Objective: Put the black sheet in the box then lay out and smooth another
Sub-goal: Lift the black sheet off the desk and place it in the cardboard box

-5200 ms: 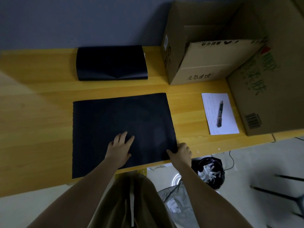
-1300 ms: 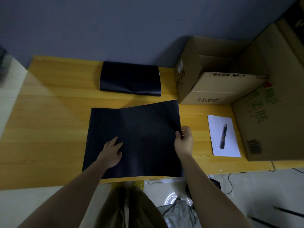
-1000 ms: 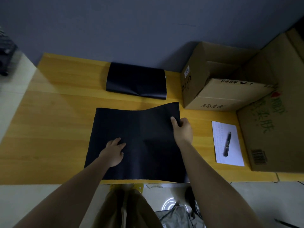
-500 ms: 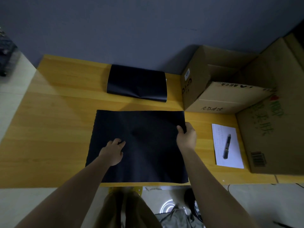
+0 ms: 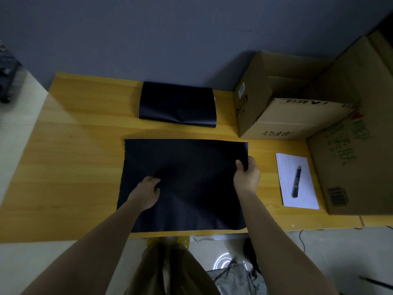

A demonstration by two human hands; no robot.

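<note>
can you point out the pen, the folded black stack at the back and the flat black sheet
pen (image 5: 296,181): head view, middle of its barrel, on the white paper.
folded black stack (image 5: 177,104): head view, centre of its top face.
flat black sheet (image 5: 191,162): head view, bare middle area between the hands.

My yellow wooden desk (image 5: 74,167) stands against a flat blue-grey wall (image 5: 148,35) at the far side. Pale floor (image 5: 19,128) shows to its left and near me. The light is dim.

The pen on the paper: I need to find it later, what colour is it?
Black or very dark, on the white paper: pen, head view.
</note>
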